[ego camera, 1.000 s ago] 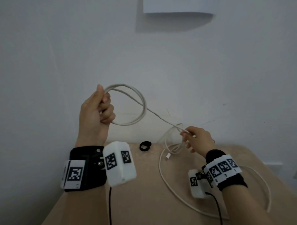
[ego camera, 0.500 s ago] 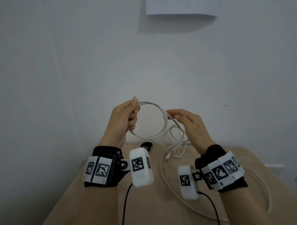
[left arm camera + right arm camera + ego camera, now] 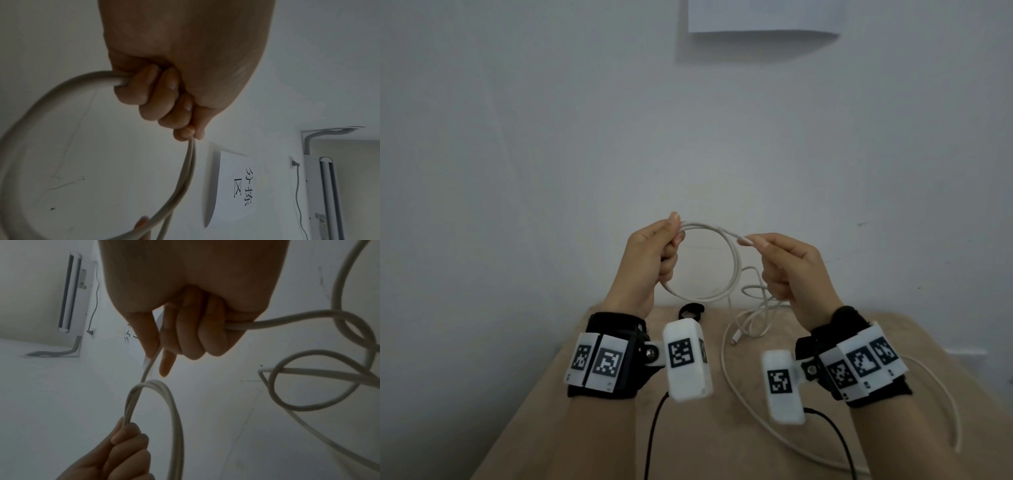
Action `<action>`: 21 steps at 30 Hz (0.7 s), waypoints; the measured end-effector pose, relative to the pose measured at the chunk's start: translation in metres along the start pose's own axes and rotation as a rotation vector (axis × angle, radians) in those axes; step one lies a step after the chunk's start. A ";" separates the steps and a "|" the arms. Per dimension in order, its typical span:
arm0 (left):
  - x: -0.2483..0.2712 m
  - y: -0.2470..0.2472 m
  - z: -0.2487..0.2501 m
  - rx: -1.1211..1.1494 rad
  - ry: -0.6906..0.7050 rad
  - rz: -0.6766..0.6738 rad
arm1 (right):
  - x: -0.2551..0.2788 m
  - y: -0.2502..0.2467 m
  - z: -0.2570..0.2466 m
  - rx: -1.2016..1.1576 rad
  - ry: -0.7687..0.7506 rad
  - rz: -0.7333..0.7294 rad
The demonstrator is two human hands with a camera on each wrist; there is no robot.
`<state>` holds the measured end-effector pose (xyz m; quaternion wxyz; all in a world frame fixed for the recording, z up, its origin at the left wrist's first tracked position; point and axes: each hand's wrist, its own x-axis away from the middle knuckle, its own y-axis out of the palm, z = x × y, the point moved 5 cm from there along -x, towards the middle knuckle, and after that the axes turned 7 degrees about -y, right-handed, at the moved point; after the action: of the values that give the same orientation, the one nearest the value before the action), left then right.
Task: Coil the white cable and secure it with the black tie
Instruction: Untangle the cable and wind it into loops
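Both hands drew closer. Left hand [image 3: 650,260] grips white cable [image 3: 736,267] coil; right hand [image 3: 791,270] pinches next strand. Risk: tangled slack could snag and distort loops.

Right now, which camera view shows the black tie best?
The head view: the black tie lies on the table behind the left wrist camera, partly hidden by it. Neither wrist view shows the tie; they show only hands, white cable and wall.
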<state>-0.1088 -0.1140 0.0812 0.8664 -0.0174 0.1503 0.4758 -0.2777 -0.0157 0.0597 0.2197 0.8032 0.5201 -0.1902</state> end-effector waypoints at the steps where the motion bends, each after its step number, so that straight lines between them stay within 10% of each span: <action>1: 0.000 0.000 -0.001 0.007 -0.003 0.005 | 0.000 0.001 0.001 -0.001 0.009 -0.021; 21: -0.004 0.012 -0.008 0.234 -0.075 0.000 | 0.000 0.022 0.006 0.162 -0.047 -0.168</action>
<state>-0.1230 -0.1123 0.0765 0.8677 0.1015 0.1721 0.4552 -0.2574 -0.0271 0.0578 0.1494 0.7671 0.5634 -0.2680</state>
